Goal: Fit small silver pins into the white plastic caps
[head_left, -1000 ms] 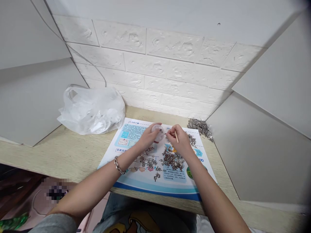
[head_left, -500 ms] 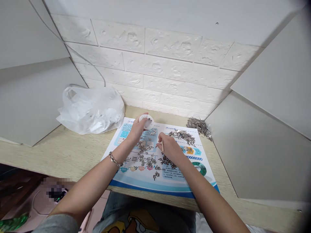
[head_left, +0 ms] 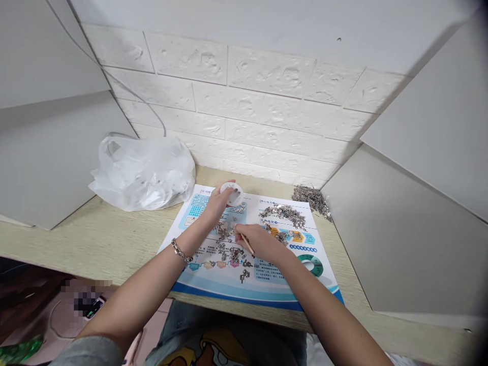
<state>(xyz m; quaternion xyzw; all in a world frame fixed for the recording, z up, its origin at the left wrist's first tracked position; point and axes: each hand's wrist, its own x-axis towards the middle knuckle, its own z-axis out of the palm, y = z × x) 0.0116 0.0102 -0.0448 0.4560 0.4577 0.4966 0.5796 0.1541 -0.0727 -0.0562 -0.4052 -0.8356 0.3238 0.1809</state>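
My left hand [head_left: 218, 203] pinches the light, hard cup [head_left: 231, 193] by its rim, and my right hand [head_left: 256, 244] clamps a thin stick [head_left: 247, 245] over tiny, slippery metal bits [head_left: 229, 249].

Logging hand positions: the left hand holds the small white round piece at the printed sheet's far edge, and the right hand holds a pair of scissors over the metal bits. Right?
Not quite. In the head view the right hand holds a thin wooden stick, not scissors. The rest stands.
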